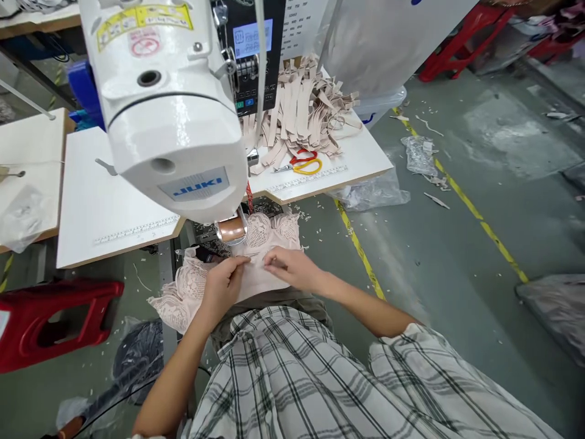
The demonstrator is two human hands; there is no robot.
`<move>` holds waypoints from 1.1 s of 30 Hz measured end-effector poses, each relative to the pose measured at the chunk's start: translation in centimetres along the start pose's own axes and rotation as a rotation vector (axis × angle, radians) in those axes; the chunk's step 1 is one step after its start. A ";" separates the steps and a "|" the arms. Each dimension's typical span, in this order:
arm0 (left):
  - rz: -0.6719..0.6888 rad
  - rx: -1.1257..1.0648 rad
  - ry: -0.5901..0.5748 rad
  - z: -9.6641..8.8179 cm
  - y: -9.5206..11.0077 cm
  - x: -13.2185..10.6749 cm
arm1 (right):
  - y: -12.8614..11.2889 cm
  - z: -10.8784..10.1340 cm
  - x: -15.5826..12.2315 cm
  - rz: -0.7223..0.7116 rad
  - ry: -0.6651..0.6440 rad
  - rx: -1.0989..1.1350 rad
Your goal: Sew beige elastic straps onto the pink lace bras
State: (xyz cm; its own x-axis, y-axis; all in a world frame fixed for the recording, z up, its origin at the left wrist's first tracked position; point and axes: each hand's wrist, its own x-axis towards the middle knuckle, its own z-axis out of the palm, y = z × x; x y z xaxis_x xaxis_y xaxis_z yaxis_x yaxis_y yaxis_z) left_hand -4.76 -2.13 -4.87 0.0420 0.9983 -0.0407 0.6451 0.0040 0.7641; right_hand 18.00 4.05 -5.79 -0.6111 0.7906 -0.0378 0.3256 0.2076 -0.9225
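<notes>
A pale pink lace bra [258,235] hangs over the sewing machine's narrow bed and reaches my lap. My left hand [223,283] is closed, with thumb and forefinger pinched on the bra's plain fabric. A short way to the right, my right hand [295,268] has its fingers curled together over the same fabric. What its fingertips hold, if anything, is too small to make out. Another lace piece in pale pink [187,286] drapes down left of my left hand. Above both hands looms the white sewing machine head [176,146], and its needle area is mostly hidden.
Red-and-yellow scissors [307,163] lie on the white table [361,161] before a heap of beige fabric strips [301,110]. The control panel [256,55] stands behind the machine. A red stool [98,305] is at left; plastic bags and scraps litter the floor.
</notes>
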 end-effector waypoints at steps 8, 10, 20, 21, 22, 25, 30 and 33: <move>0.195 0.119 -0.053 -0.2 2.5 -1.0 | -2.4 0.6 -0.4 0.005 -0.143 -0.128; 0.224 0.204 -0.004 0.3 2.3 -1.2 | -2.6 0.5 -0.2 0.002 -0.134 -0.131; 0.137 0.084 -0.031 -1.1 2.6 -0.4 | -1.4 -0.3 1.3 0.176 0.050 0.370; 0.145 0.088 -0.045 -1.7 2.9 -0.5 | -1.3 -0.4 1.5 0.136 0.035 0.379; 0.151 0.104 -0.056 -2.2 3.2 -0.5 | -1.3 -0.6 1.6 0.061 -0.013 0.344; 0.163 0.155 -0.148 -3.1 4.2 -0.8 | -1.9 -1.0 2.1 -0.265 -0.231 0.088; 0.226 0.096 -0.128 -3.4 5.0 -0.6 | -3.4 -1.3 2.4 -0.590 -0.387 -0.201; 0.221 0.010 -0.088 -3.4 4.8 -0.6 | -3.6 -1.1 2.2 -0.678 -0.315 -0.258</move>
State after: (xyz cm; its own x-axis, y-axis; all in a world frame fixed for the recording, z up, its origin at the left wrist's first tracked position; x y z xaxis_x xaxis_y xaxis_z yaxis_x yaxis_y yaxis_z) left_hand -4.31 -2.50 0.98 0.2494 0.9658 0.0709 0.6204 -0.2155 0.7541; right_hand 16.30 5.68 -2.08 -0.8991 0.2512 0.3584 -0.0581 0.7432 -0.6666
